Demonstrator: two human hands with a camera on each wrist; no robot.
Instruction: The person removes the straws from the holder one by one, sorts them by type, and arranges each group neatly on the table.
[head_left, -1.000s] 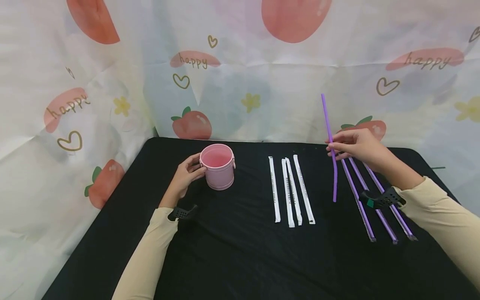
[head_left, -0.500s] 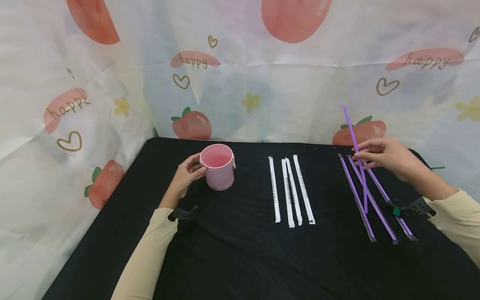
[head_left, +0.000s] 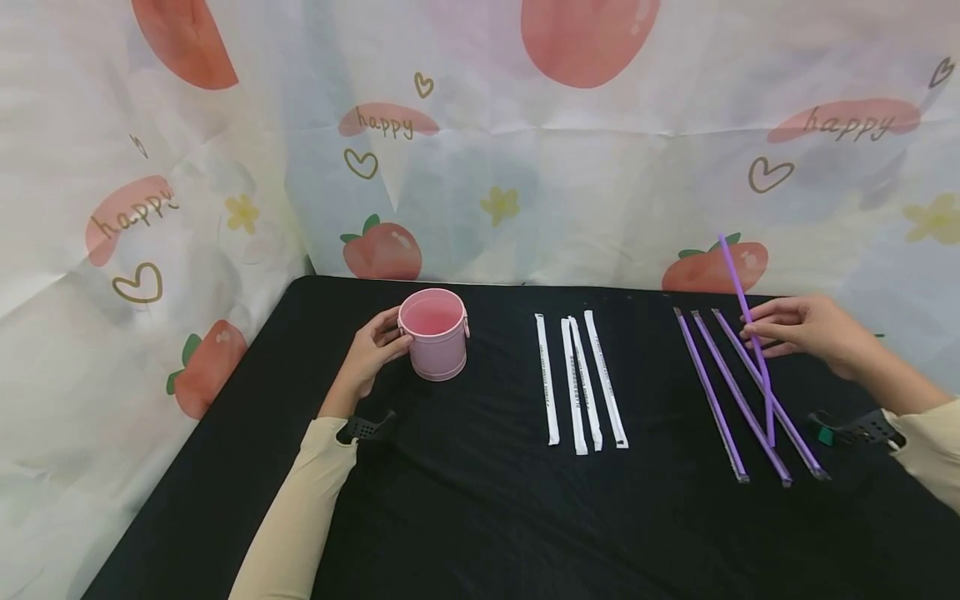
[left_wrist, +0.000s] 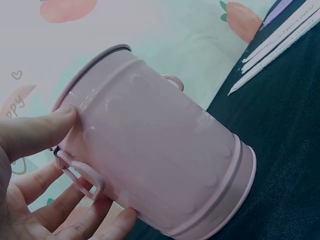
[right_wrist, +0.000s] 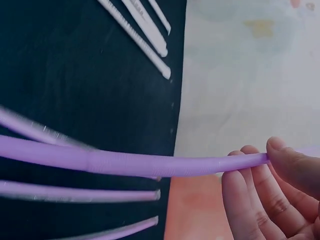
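Note:
On the left, a small pink bucket (head_left: 437, 354) stands upright, and my left hand (head_left: 372, 354) grips its side. The left wrist view shows the thumb on the bucket's wall (left_wrist: 150, 135) below the rim, with the other fingers around a side loop. My right hand (head_left: 806, 332) pinches an unwrapped purple drinking straw (head_left: 738, 283) between thumb and fingers. This straw is tilted, its upper end against the backdrop. Under its lower part lie 3 purple straws (head_left: 708, 392) in clear wrappers. Close up in the right wrist view, the held straw (right_wrist: 125, 164) has a ribbed section.
Several white paper-wrapped straws (head_left: 573, 387) lie in a row mid-table, between the bucket and the purple straws. A black cloth (head_left: 465, 517) covers the table. Behind it and at the left hangs a printed backdrop (head_left: 450, 192).
My right hand has moved right and down with the purple straw, passing over the wrapped purple straws and uncovering their upper ends. The left hand and bucket stay put.

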